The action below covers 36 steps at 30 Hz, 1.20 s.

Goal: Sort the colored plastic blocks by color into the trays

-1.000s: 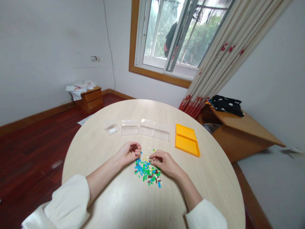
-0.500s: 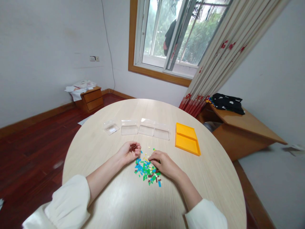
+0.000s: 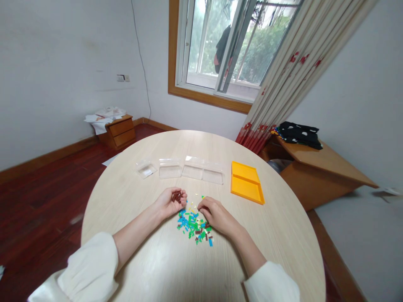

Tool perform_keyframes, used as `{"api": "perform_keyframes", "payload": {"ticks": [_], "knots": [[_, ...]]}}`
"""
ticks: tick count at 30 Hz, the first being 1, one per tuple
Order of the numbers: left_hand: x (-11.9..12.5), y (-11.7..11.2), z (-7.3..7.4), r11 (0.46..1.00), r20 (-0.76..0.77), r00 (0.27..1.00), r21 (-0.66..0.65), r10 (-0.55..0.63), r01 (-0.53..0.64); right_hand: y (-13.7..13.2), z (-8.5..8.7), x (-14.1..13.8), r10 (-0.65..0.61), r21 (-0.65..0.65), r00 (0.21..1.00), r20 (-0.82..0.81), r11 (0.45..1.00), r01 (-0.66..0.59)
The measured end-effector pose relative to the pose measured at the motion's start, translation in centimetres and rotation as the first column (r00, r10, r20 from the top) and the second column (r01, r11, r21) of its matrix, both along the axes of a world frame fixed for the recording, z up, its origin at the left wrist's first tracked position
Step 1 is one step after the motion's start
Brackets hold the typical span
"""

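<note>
My left hand [image 3: 170,202] is palm up with its fingers curled around a small heap of brown building bricks [image 3: 178,196]. Just right of it, my right hand [image 3: 214,213] hovers low over the pile, thumb and fingertips pinched on a small brown brick [image 3: 199,209]. Between and below both hands lies a loose pile of small building bricks [image 3: 191,222] in green, blue, yellow and brown. Part of the pile is hidden under my right hand. A few brown bricks [image 3: 201,231] show at its lower right side.
Clear plastic boxes [image 3: 170,171] stand in a row beyond my hands, with a smaller clear box [image 3: 146,170] at the left end. An open yellow case [image 3: 247,191] lies at the right. All rest on a round wooden table [image 3: 151,268].
My right hand's pinched fingertips have shifted very slightly right and up from the pile. My left hand still cups the brown bricks. The view has moved a little.
</note>
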<state>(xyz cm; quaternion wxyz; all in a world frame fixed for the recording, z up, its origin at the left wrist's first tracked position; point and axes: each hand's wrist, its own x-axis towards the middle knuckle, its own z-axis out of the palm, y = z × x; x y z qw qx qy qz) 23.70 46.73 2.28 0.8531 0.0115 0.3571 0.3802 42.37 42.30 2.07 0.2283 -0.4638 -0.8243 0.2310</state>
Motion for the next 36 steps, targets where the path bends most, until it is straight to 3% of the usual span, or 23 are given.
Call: {"api": "perform_keyframes", "payload": {"ticks": [11, 20, 25, 28, 33, 36], "knots": [[0.3, -0.4, 0.2, 0.999, -0.061, 0.998, 0.03, -0.027, 0.029, 0.6, -0.7, 0.3, -0.036, 0.032, 0.999, 0.036, 0.999, 0.035], [0.3, -0.5, 0.4, 0.988, -0.07, 0.989, 0.068, -0.132, 0.137, 0.4, -0.6, 0.0, -0.057, 0.086, 0.994, 0.095, 0.995, 0.049], [0.4, -0.5, 0.2, 0.981, -0.053, 0.984, 0.088, -0.17, 0.174, 0.5, 0.3, -0.1, -0.176, 0.2, 0.97, -0.169, 0.957, 0.209], [0.7, -0.9, 0.1, 0.977, -0.045, 0.98, 0.089, -0.192, 0.195, 0.2, 1.0, -0.9, -0.178, 0.279, 0.925, -0.336, 0.919, 0.278], [1.2, -1.6, 0.4, 0.979, 0.0, 0.982, 0.084, -0.188, 0.187, -0.5, 1.1, -2.1, -0.082, 0.278, 0.93, -0.358, 0.942, 0.19], [1.3, -1.8, 0.7, 0.982, -0.035, 0.983, 0.05, -0.182, 0.183, -0.4, 1.1, -1.7, -0.101, 0.272, 0.926, -0.364, 0.939, 0.209]]}}
